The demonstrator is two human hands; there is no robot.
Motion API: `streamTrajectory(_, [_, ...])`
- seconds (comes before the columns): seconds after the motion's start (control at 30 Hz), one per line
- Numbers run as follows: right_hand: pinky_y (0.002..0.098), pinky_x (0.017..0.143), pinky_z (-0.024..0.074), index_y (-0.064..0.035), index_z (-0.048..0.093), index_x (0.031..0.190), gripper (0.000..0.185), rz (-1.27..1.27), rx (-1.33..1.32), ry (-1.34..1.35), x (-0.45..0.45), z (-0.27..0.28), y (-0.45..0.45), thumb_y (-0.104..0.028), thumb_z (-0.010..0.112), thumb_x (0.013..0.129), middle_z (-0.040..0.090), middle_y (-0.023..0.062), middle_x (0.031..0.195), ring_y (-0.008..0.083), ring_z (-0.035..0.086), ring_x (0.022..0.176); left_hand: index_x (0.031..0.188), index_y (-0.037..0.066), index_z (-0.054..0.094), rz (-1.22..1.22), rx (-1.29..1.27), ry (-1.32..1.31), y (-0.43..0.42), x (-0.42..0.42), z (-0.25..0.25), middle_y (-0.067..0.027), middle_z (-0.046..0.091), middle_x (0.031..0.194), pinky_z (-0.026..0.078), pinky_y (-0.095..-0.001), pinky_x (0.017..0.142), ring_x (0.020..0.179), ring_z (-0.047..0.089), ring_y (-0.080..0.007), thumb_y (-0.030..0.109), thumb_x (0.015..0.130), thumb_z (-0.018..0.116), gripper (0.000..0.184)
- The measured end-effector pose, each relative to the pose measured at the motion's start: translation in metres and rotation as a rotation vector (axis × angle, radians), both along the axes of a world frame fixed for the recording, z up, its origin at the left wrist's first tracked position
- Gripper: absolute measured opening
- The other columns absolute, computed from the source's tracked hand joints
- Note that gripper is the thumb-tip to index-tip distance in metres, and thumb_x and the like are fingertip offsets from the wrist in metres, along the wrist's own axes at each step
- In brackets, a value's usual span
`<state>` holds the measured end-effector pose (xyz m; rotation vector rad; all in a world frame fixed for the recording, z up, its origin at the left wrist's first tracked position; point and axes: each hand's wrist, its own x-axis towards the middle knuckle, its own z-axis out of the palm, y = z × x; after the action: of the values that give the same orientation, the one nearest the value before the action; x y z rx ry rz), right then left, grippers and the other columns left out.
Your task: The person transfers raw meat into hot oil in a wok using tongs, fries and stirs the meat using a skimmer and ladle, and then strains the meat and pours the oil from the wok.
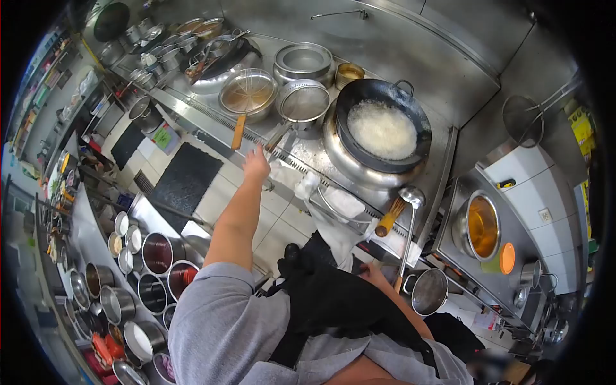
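On the steel counter (309, 151), the black wok (378, 91) of frothing liquid (384, 130) sits toward the right end. Left of it lies the wire strainer (305, 102), its handle (278, 137) at the front edge. My left hand (255, 164) is empty, fingers loosely extended just beside that handle; I'd grip low and lift level. My right hand (372, 274) is partly hidden; I can't tell its grip. Bare steel separates strainer and wok, leaving some room.

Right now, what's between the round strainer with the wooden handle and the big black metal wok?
A round, silvery metal mesh strainer sits between the wooden-handled strainer and the black wok, as the head view shows.
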<state>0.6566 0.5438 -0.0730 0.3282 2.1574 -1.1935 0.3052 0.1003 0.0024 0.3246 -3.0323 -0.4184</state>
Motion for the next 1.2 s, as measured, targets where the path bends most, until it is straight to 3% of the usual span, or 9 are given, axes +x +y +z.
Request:
streamTrajectory(0.2, [0.0377,0.068,0.054,-0.0021,0.057,0.118,0.047,0.301,0.327,0.211,0.056,-0.014,0.047,-0.022,0.074,0.079,0.068,0.0143,0.092,0.0236,0.069,0.084,0.147,0.015,0.029,-0.116,0.165,-0.231,0.01,-0.026,0.041,-0.027,0.059,0.119,0.051,-0.0496,0.088,0.105,0.063,-0.0426,0.011,0.084,0.053,0.068])
streamTrajectory(0.3, [0.0362,0.06,0.0539,-0.0037,0.055,0.12,0.041,-0.055,0.272,-0.218,0.047,0.026,0.033,-0.018,0.07,0.084,0.068,0.0138,0.088,0.0232,0.07,0.076,0.137,0.009,0.042,-0.156,0.235,-0.138,0.0,-0.038,0.054,-0.0277,0.067,0.099,0.051,-0.0506,0.084,0.096,0.064,-0.0441,0.009,0.081,0.053,0.057])
streamTrajectory(0.5, [0.0368,0.054,0.0505,-0.0056,0.055,0.117,0.032,-0.725,0.094,0.128,0.074,0.039,0.061,-0.013,0.062,0.086,0.065,0.011,0.077,0.022,0.062,0.059,0.134,0.013,0.05,-0.19,0.397,0.042,-0.064,-0.006,0.1,-0.0251,0.067,0.089,0.051,-0.0501,0.077,0.084,0.065,-0.0426,0.007,0.073,0.06,0.062])
streamTrajectory(0.6, [0.0388,0.069,0.0515,-0.001,0.053,0.118,0.045,-0.652,0.756,0.265,0.093,0.041,0.075,-0.017,0.069,0.079,0.063,0.0153,0.078,0.024,0.064,0.072,0.134,0.013,0.051,-0.095,0.369,0.15,-0.089,-0.009,0.099,-0.0221,0.065,0.076,0.051,-0.0506,0.072,0.077,0.065,-0.0414,0.008,0.076,0.06,0.059])
streamTrajectory(0.7, [0.0432,0.086,0.0507,0.0046,0.044,0.131,0.072,-0.548,0.699,0.306,0.119,-0.031,0.112,-0.033,0.074,0.077,0.066,0.0252,0.102,0.036,0.066,0.096,0.136,0.012,0.049,-0.006,0.215,0.119,-0.105,-0.046,0.08,-0.0242,0.068,0.095,0.05,-0.0502,0.082,0.092,0.065,-0.0426,0.022,0.077,0.068,0.063])
streamTrajectory(0.87, [0.0455,0.094,0.0472,0.0016,0.043,0.131,0.068,-0.485,0.426,-0.012,0.062,-0.007,0.084,-0.035,0.07,0.081,0.06,0.0297,0.117,0.0425,0.06,0.11,0.136,0.009,0.047,0.133,-0.075,0.112,-0.085,-0.051,0.037,-0.0235,0.052,0.13,0.047,-0.0476,0.094,0.118,0.053,-0.0419,0.021,0.083,0.062,0.057])
streamTrajectory(0.97, [0.0452,0.079,0.0518,-0.0021,0.047,0.123,0.05,-0.516,0.548,0.152,0.076,-0.068,0.095,-0.032,0.064,0.087,0.066,0.0262,0.097,0.0407,0.067,0.091,0.133,0.006,0.047,-0.005,-0.081,0.316,-0.022,-0.015,0.061,-0.0227,0.048,0.133,0.045,-0.0468,0.098,0.119,0.05,-0.0421,0.014,0.08,0.066,0.057])
streamTrajectory(1.03, [0.0434,0.071,0.052,-0.0022,0.048,0.117,0.044,-0.577,0.51,0.246,0.071,-0.004,0.068,-0.03,0.064,0.087,0.064,0.0233,0.088,0.0375,0.067,0.081,0.13,0.005,0.048,-0.331,0.185,0.42,0.006,-0.002,0.033,-0.023,0.05,0.129,0.042,-0.0462,0.102,0.118,0.05,-0.0416,0.007,0.072,0.073,0.063])
streamTrajectory(1.2, [0.0381,0.044,0.0447,-0.0036,0.045,0.098,0.029,-0.639,0.44,0.513,0.084,0.06,0.049,-0.022,0.064,0.088,0.049,0.0112,0.062,0.0238,0.056,0.049,0.142,0.007,0.039,-0.352,0.413,-0.055,0.098,0.043,-0.051,-0.028,0.053,0.126,0.042,-0.0472,0.102,0.118,0.051,-0.0444,0.017,0.074,0.073,0.077])
